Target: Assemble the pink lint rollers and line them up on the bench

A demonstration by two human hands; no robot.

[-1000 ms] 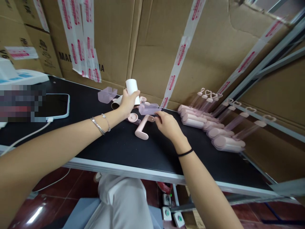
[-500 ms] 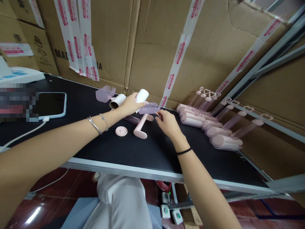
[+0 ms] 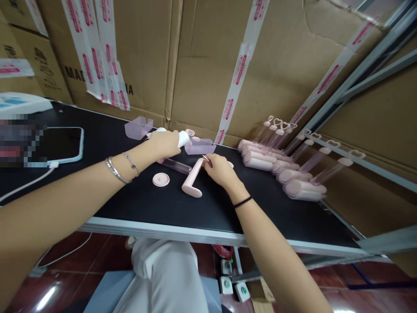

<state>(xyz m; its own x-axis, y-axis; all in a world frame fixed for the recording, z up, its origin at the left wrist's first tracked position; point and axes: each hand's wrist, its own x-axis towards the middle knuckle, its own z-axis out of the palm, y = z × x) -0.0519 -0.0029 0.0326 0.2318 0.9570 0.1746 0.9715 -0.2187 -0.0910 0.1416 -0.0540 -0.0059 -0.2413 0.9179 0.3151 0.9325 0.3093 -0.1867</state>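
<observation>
My left hand [image 3: 163, 144] is closed around a white roll [image 3: 183, 139], which shows past the fingertips; much of the roll is hidden. Another white roll [image 3: 160, 130] is mostly covered by that hand. The fingers of my right hand [image 3: 220, 170] pinch a small thin piece too small to name, right at the upper end of a pale pink roller frame [image 3: 192, 181]. That frame lies on the black table, its rounded foot towards me. Left of it are a round pink cap [image 3: 160, 179] and a clear purplish tube [image 3: 176, 165]. A translucent lilac cover [image 3: 200, 147] sits behind both hands.
Several pink lint rollers [image 3: 302, 190] with heart-ended handles stand in rows at the right. Another lilac cover [image 3: 139, 128] is at the back left. A phone [image 3: 61, 143] with a white cable lies far left. Cardboard [image 3: 208, 74] walls the back; a metal edge [image 3: 163, 228] runs along the front.
My left hand has moved left and lower with the white roll. My right hand has come in to the top of the pink frame, which has turned slightly. The view has shifted a little.
</observation>
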